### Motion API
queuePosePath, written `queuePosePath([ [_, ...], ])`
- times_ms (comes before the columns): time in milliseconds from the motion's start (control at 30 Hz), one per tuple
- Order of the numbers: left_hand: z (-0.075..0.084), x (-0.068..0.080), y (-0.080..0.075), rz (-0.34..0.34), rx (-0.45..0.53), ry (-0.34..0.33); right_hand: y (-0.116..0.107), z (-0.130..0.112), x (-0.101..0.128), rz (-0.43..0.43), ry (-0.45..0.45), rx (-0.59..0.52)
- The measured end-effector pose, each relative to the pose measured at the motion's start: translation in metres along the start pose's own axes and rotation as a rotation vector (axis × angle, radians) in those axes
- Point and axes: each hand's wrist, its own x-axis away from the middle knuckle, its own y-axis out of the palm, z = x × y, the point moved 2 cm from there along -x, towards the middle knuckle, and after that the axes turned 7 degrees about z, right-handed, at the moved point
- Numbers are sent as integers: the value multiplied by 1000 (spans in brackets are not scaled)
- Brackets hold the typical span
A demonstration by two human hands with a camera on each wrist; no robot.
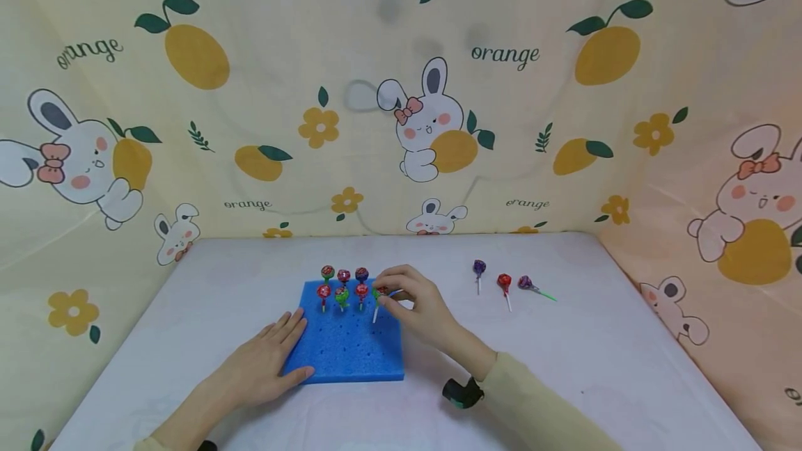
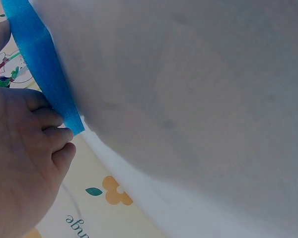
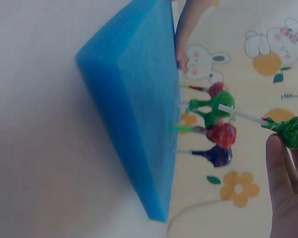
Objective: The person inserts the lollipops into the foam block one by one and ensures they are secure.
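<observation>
A blue foam block (image 1: 351, 350) lies on the table, with several wrapped lollipops (image 1: 341, 296) upright in two rows near its far edge. My right hand (image 1: 420, 301) pinches a green-wrapped lollipop (image 3: 288, 133) by its head. In the right wrist view its white stick (image 3: 243, 115) points at the foam, and the tip is apart from the surface. Along the block's left side, my left hand (image 1: 266, 360) rests with fingers extended and the thumb near the front corner. The left wrist view has the left hand (image 2: 27, 144) touching the block's edge (image 2: 52, 74).
Right of the block, three loose lollipops lie on the white table (image 1: 564, 367): a purple one (image 1: 479, 267), a red one (image 1: 504, 280) and a purple one with a green stick (image 1: 526, 283). A printed cloth (image 1: 376, 193) hangs behind the table and along its sides.
</observation>
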Motion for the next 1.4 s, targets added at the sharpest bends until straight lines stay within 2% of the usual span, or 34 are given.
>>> queuePosePath([
  [400, 1, 1, -1, -10, 11, -13, 28, -7, -7, -37, 22, -22],
  [767, 1, 1, -1, 16, 3, 6, 53, -9, -10, -91, 10, -25],
  [1167, 2, 1, -3, 6, 4, 9, 72, -10, -13, -142, 34, 23],
  [1400, 1, 2, -3, 2, 4, 10, 79, -7, -13, -171, 46, 88],
])
